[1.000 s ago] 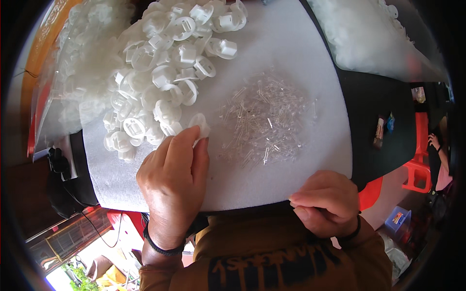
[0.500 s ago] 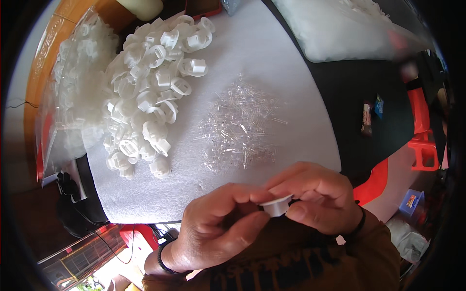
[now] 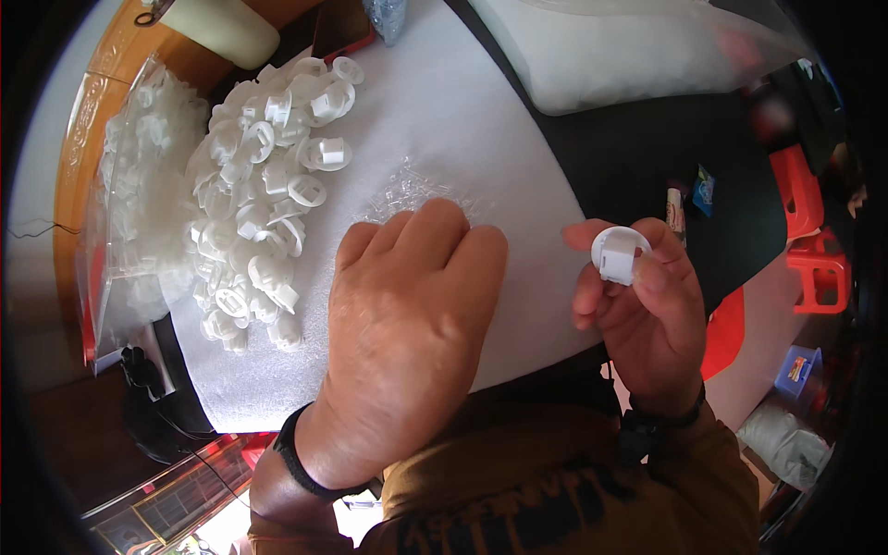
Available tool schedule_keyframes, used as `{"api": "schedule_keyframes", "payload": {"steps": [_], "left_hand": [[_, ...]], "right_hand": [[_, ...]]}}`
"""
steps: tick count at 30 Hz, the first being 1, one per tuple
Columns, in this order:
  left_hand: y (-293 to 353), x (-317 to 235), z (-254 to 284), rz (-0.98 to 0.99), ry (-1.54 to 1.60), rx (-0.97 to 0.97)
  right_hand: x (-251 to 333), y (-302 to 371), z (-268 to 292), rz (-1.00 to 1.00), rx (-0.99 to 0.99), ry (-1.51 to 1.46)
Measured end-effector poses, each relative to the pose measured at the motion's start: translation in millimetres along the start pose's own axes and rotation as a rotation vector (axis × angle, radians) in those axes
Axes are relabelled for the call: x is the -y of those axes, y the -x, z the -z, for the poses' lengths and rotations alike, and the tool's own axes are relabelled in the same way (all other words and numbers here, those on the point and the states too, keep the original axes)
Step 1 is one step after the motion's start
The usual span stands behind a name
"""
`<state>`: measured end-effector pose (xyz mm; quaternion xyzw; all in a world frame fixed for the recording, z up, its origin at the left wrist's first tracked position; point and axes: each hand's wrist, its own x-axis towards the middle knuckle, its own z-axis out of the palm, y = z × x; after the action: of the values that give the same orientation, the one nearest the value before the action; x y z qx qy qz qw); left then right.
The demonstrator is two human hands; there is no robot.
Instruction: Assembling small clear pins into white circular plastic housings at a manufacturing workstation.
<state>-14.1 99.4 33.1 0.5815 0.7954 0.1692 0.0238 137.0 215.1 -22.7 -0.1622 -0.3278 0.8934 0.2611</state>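
Note:
My right hand point(image 3: 655, 319) holds up a white round plastic cap with a square box-shaped middle point(image 3: 615, 254), pinched by its rim between thumb and fingers, right of the white mat. Over the heap of small clear plastic pins point(image 3: 407, 190) is my left hand point(image 3: 402, 296), back upward and fingers curled down together. Its fingertips are hidden beneath it, so whatever they pinch does not show. A large pile of similar white caps point(image 3: 250, 217) lies to the left of that hand.
The white mat point(image 3: 527, 305) covers part of a black table point(image 3: 638, 153). A clear bag of white parts point(image 3: 148, 176) stands at the left, a large whitish bag point(image 3: 610, 60) at the far right. Small wrapped packets point(image 3: 703, 191) lie right. Red stools point(image 3: 819, 268) stand beyond the table.
My hands have parted. The left has let go of the white cap and moved forward over the clear pins; the right has carried the cap up and to the right.

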Motion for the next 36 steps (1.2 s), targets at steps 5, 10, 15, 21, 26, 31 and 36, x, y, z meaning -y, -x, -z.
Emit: {"api": "schedule_keyframes", "payload": {"steps": [5, 10, 15, 21, 26, 31, 36], "left_hand": [[-11, 6, -14, -0.053, -0.098, 0.046], [-12, 5, -15, -0.101, -0.098, 0.050], [-1, 3, -6, -0.065, -0.005, -0.046], [31, 4, 4, 0.190, 0.356, -0.089], [70, 16, 12, 0.214, 0.568, -0.173], [94, 14, 14, 0.594, 1.400, -0.278], [107, 20, 13, 0.699, 1.796, -0.343]], "right_hand": [[-3, 0, 13, 0.016, 0.100, -0.025], [-1, 0, 11, -0.013, 0.134, -0.060], [4, 3, 3, -0.082, 0.142, 0.069], [-2, 8, -20, -0.138, 0.160, 0.059], [-8, 6, -32, -0.244, 0.220, 0.024], [-12, 10, -46, -0.348, 0.293, 0.008], [-23, 16, -61, -0.318, 0.251, 0.141]]}}
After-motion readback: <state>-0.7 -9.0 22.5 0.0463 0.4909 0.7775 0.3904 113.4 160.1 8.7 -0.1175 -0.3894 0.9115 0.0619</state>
